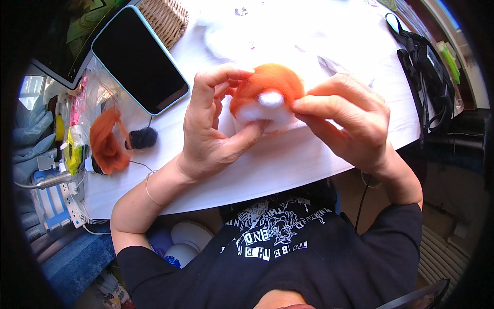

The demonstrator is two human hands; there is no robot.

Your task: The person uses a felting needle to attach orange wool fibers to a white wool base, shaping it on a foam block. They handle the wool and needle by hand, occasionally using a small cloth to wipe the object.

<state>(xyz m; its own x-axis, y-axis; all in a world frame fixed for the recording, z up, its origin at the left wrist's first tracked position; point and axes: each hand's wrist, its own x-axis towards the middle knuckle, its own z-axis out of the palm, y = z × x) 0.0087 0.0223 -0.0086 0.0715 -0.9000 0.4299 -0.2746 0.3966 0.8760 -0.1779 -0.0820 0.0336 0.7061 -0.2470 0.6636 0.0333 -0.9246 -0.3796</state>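
Note:
An orange and white ball of felting wool (274, 83), with a small white tuft standing out on its front, is held over the white tabletop. My left hand (222, 119) grips it from the left, thumb on the white lower part and fingers around the orange side. The thumb and fingertips of my right hand (343, 116) pinch at its right edge; whether they hold a thin tool there cannot be seen. Left of my left hand lie a loose tuft of orange wool (106, 145) and a small black clump of wool (143, 138).
A phone or tablet with a pale blue edge (141, 60) lies upper left beside a wicker basket (166, 19). Black straps and cables (428, 73) lie at the right edge. A power strip (74, 206) sits beyond the table's left edge. Overexposed white fluff (222, 40) lies behind the ball.

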